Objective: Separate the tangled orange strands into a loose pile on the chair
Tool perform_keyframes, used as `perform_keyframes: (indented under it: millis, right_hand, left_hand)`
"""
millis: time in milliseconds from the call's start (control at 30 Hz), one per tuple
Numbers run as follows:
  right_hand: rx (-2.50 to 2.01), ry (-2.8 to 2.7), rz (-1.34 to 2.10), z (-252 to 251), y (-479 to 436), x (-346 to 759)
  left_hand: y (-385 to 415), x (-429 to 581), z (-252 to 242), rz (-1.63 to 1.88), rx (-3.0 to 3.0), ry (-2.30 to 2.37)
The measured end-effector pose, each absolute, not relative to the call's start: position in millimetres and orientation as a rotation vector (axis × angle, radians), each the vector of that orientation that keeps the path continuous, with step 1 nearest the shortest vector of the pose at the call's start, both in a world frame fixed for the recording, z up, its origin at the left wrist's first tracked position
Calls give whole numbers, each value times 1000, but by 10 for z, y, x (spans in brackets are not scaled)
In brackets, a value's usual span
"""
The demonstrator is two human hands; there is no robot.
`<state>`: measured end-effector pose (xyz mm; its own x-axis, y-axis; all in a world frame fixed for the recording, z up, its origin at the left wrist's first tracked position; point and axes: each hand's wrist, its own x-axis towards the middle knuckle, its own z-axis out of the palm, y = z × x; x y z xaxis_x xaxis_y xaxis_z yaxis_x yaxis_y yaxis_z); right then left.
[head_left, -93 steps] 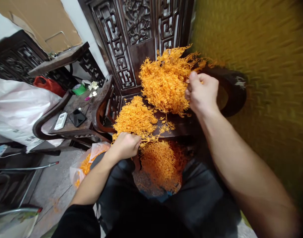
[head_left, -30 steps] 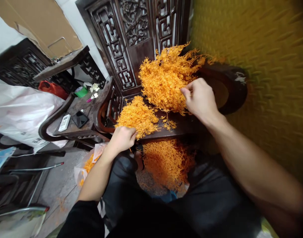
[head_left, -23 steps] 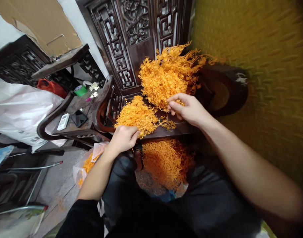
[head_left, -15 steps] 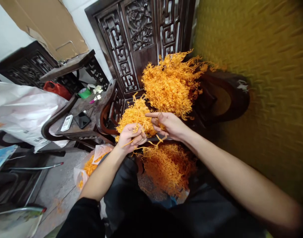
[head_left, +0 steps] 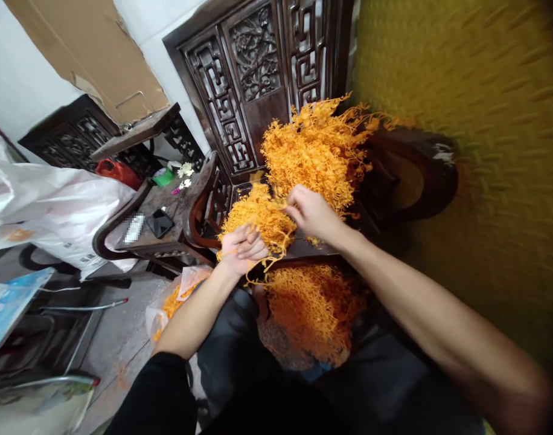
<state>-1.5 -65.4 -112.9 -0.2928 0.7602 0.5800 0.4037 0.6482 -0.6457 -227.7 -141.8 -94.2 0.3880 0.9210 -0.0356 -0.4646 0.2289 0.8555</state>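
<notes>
My left hand (head_left: pixel 244 249) is closed round a thin orange branching strand (head_left: pixel 276 260), whose loose end loops out to the right of the fingers. Higher and to the right, my right hand (head_left: pixel 311 211) has thumb and fingers pinched together, with a bit of orange strand at the tips. Behind the hands on the dark wooden chair lies a small orange heap (head_left: pixel 258 208). A larger bushy orange heap (head_left: pixel 310 151) rests against the chair back. Below the seat edge, between my legs, is another tangled orange mass (head_left: pixel 310 308). The strands' material I cannot tell.
The carved chair back (head_left: pixel 256 54) stands ahead, its curved armrest (head_left: pixel 439 175) to the right. On a side table at left lie a phone (head_left: pixel 160 223) and a green tape roll (head_left: pixel 163 176). A plastic bag of orange pieces (head_left: pixel 170 302) sits on the floor.
My right hand has gone from loosely spread fingers to a pinch, slightly higher by the heaps. The left hand stays closed on its strand. The whole view has shifted a little.
</notes>
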Motion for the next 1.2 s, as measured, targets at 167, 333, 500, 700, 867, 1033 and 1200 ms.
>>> perform_keyframes:
  millis: [167, 333, 500, 700, 867, 1033, 1200]
  right_hand:
    - [-1042, -1562, 909, -1118, -663, 149]
    - [-686, -1337, 1619, -1002, -998, -183]
    - [-583, -1357, 1785, -953, -1152, -517]
    - [-1071, -1523, 891, -1131, -780, -255]
    - [-1213, -1487, 973, -1285, -611, -82]
    - [-730, -1298, 1672, -1041, -1021, -327]
    - [-537, -1263, 1798, -852, -1186, -447]
  left_hand:
    - [-1400, -2448, -915, 1168, 917, 687]
    - [-1401, -2390, -925, 1082, 941, 652]
    - [-1405, -2262, -930, 993, 914, 604]
    - [-1435, -2330, -892, 1054, 953, 622]
    - [-1429, -2406, -900, 1100, 925, 656]
    - [-1393, -2317, -936, 998, 952, 651]
    - [-1406, -2197, -951, 928, 902, 634]
